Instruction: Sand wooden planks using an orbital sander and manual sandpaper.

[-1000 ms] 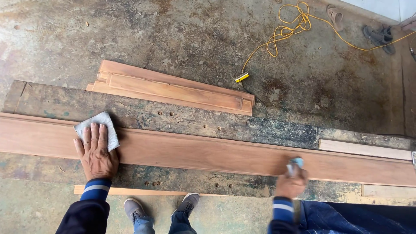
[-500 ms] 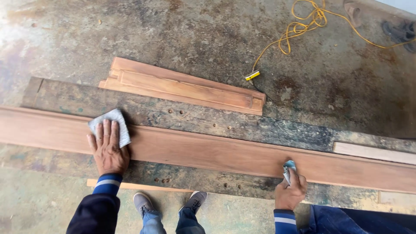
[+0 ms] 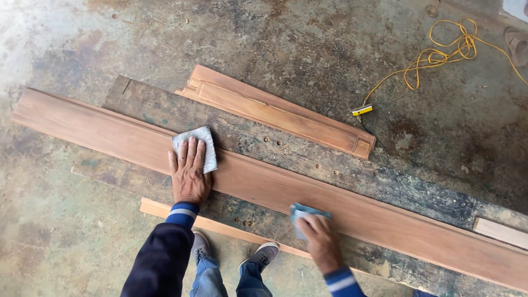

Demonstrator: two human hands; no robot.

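**Two hands press sandpaper onto a long plank**

Seen from above, a long reddish plank point(image 3: 341, 206) lies slantwise across a dark, stained bench point(image 3: 308, 159), running from upper left to lower right. The left hand point(image 3: 188, 173) lies flat on the plank with fingers spread slightly, palm down, pinning a grey sheet point(image 3: 204, 144) of sandpaper under the fingertips. The sheet sits on the plank's far edge and overlaps the bench a little.

The right hand point(image 3: 319, 239) is near the plank's near edge, to the right of the left hand, fingers curled over and pressing a folded blue sheet point(image 3: 303, 214) onto the wood.

Both wrists show blue cuffs with a white stripe. Below the bench are the person's two grey shoes point(image 3: 264, 254) and blue jeans.

A thin pale strip point(image 3: 165, 210) of wood lies along the bench's near side. Beyond the bench, a moulded wooden frame piece point(image 3: 280, 113) rests on the mottled concrete floor point(image 3: 82, 242). A yellow cord point(image 3: 434, 58) lies coiled at upper right.
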